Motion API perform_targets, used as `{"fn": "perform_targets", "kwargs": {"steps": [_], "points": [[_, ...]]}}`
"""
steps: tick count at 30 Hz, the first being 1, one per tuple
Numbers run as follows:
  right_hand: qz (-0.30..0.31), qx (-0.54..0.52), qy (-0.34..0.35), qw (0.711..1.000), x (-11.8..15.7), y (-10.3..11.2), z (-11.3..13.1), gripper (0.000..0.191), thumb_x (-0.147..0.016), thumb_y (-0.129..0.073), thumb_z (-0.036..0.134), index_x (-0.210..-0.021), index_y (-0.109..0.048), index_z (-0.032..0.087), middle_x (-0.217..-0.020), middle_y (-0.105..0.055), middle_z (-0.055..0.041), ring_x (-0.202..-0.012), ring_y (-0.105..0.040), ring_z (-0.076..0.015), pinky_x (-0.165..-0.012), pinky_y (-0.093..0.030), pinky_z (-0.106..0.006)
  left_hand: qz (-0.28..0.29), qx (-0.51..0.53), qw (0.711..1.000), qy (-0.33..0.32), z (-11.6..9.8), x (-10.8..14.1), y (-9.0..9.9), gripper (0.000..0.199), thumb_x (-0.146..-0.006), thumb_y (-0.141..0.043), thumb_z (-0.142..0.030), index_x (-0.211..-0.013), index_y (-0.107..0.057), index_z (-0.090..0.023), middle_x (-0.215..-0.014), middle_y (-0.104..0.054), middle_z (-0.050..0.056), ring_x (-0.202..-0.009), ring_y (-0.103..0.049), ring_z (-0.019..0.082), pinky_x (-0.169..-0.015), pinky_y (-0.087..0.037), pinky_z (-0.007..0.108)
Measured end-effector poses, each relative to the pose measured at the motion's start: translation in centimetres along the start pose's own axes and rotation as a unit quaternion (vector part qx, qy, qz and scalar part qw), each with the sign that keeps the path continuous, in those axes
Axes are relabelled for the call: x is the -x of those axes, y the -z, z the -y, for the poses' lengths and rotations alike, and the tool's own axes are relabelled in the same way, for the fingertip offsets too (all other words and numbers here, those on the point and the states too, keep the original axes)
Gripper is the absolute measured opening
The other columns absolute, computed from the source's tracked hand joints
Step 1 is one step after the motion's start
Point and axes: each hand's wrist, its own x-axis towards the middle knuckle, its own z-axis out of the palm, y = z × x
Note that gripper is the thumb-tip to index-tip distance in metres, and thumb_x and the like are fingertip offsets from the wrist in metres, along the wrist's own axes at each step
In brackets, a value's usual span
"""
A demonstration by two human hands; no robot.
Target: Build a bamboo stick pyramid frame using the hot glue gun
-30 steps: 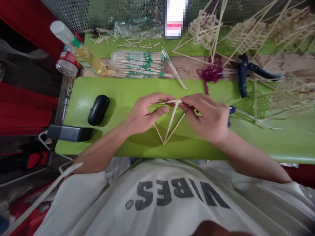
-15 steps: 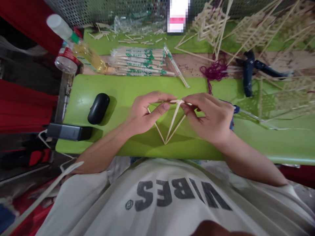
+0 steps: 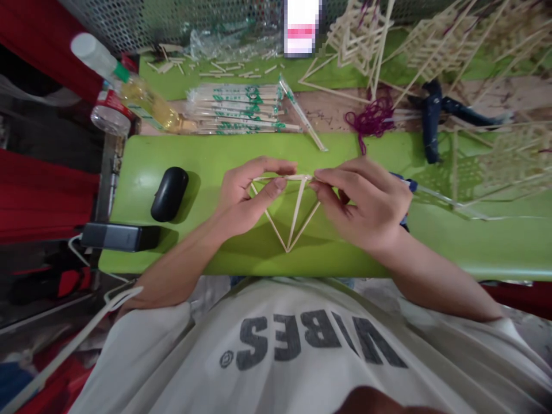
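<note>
Between my hands is a small triangular frame of thin wooden sticks (image 3: 296,214), its tip pointing toward my body and a middle stick running up to the top bar. My left hand (image 3: 252,192) is closed on the left part of the top bar, thumb below and fingers above. With thumb and forefinger, my right hand (image 3: 362,201) pinches the bar just right of the middle joint. The right corner of the frame is hidden behind that hand. A blue tool (image 3: 405,187), partly covered, lies behind my right hand.
Wrapped chopsticks (image 3: 241,106) lie behind, with a bottle of yellow liquid (image 3: 150,103) at their left. A black case (image 3: 169,194) and a power bank (image 3: 112,236) sit at left. Purple string (image 3: 371,118), a dark glue gun (image 3: 431,123) and stick lattices (image 3: 444,49) fill the right.
The left fingers have lifted slightly off the top bar's middle, and the right fingertips have shifted a little around the joint. The whole view has moved slightly.
</note>
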Motion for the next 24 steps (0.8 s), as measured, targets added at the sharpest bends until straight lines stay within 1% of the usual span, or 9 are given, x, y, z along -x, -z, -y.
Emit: {"fn": "perform_targets", "kwargs": {"steps": [4, 7, 9, 13, 14, 17, 20, 21, 24], "points": [[-0.008, 0.017, -0.003, 1.0, -0.2, 0.1, 0.1, 0.014, -0.116, -0.076, 0.019, -0.106, -0.084, 0.026, -0.087, -0.083, -0.0022, -0.07, -0.077, -0.0182, -0.063, -0.055, -0.034, -0.009, 0.0, 1.0, 0.001, 0.5, 0.1, 0.4, 0.032, -0.115, -0.09, -0.056, -0.138, -0.094, -0.034, -0.131, -0.094, 0.007, -0.125, -0.09, 0.028, -0.112, -0.072, 0.044], [-0.015, 0.011, -0.013, 1.0, -0.5, 0.1, 0.2, 0.017, -0.114, -0.075, 0.016, -0.102, -0.082, 0.026, -0.085, -0.082, -0.0012, -0.066, -0.074, -0.0164, -0.062, -0.056, -0.033, -0.025, -0.012, 1.0, 0.009, 0.7, 0.2, 0.7, 0.035, -0.114, -0.089, -0.061, -0.135, -0.094, -0.033, -0.13, -0.093, 0.007, -0.124, -0.089, 0.027, -0.111, -0.072, 0.044], [-0.003, 0.001, -0.02, 1.0, -0.8, 0.2, 0.3, 0.017, -0.114, -0.074, 0.015, -0.103, -0.081, 0.026, -0.086, -0.081, -0.0013, -0.066, -0.072, -0.0163, -0.063, -0.057, -0.033, -0.038, -0.027, 0.999, 0.017, 0.7, 0.2, 0.9, 0.039, -0.113, -0.088, -0.065, -0.131, -0.094, -0.031, -0.127, -0.093, 0.008, -0.122, -0.089, 0.027, -0.11, -0.072, 0.045], [-0.006, -0.046, -0.025, 0.999, -0.8, 0.8, 0.4, 0.015, -0.114, -0.074, 0.016, -0.106, -0.079, 0.028, -0.088, -0.08, -0.0028, -0.071, -0.074, -0.0204, -0.064, -0.059, -0.038, -0.055, -0.045, 0.997, 0.011, 0.8, 0.5, 1.2, 0.039, -0.113, -0.088, -0.065, -0.128, -0.094, -0.029, -0.124, -0.093, 0.009, -0.118, -0.089, 0.026, -0.109, -0.071, 0.043], [0.003, -0.047, -0.033, 0.998, -0.7, 0.9, 0.4, 0.013, -0.115, -0.075, 0.019, -0.108, -0.079, 0.029, -0.089, -0.08, -0.0036, -0.073, -0.075, -0.0221, -0.066, -0.061, -0.041, -0.058, -0.049, 0.997, 0.008, 0.9, 0.6, 1.2, 0.038, -0.113, -0.088, -0.064, -0.128, -0.094, -0.029, -0.124, -0.093, 0.009, -0.117, -0.089, 0.026, -0.108, -0.071, 0.043], [0.065, -0.033, -0.067, 0.995, -0.3, 1.6, 0.3, 0.006, -0.115, -0.08, 0.03, -0.121, -0.08, 0.033, -0.102, -0.082, -0.007, -0.081, -0.078, -0.0259, -0.076, -0.068, -0.047, -0.072, -0.075, 0.995, 0.0, 1.0, 0.8, 1.2, 0.04, -0.113, -0.087, -0.066, -0.125, -0.094, -0.028, -0.12, -0.093, 0.009, -0.114, -0.088, 0.026, -0.105, -0.07, 0.044], [0.058, -0.038, -0.055, 0.996, -0.8, 2.4, 0.4, 0.014, -0.115, -0.08, 0.038, -0.128, -0.079, 0.033, -0.111, -0.083, -0.0081, -0.085, -0.079, -0.0267, -0.077, -0.068, -0.047, -0.073, -0.111, 0.991, -0.016, 0.4, 0.7, 1.2, 0.043, -0.113, -0.084, -0.07, -0.121, -0.093, -0.029, -0.118, -0.092, 0.009, -0.113, -0.087, 0.028, -0.105, -0.071, 0.047], [0.059, -0.037, -0.051, 0.996, -1.3, 2.6, 0.4, 0.013, -0.115, -0.079, 0.038, -0.127, -0.078, 0.033, -0.111, -0.083, -0.0082, -0.085, -0.079, -0.0266, -0.077, -0.067, -0.047, -0.067, -0.119, 0.991, -0.019, 0.1, 0.6, 1.2, 0.044, -0.114, -0.083, -0.071, -0.121, -0.092, -0.029, -0.119, -0.092, 0.009, -0.115, -0.087, 0.028, -0.107, -0.071, 0.049], [0.117, -0.045, -0.056, 0.991, -3.0, 3.0, 0.7, 0.009, -0.115, -0.076, 0.034, -0.122, -0.079, 0.03, -0.103, -0.082, -0.0072, -0.078, -0.074, -0.0237, -0.073, -0.063, -0.044, -0.024, -0.12, 0.992, -0.022, -1.4, -0.1, 1.4, 0.051, -0.111, -0.084, -0.075, -0.133, -0.089, -0.029, -0.131, -0.091, 0.011, -0.125, -0.085, 0.031, -0.114, -0.069, 0.051]]}}
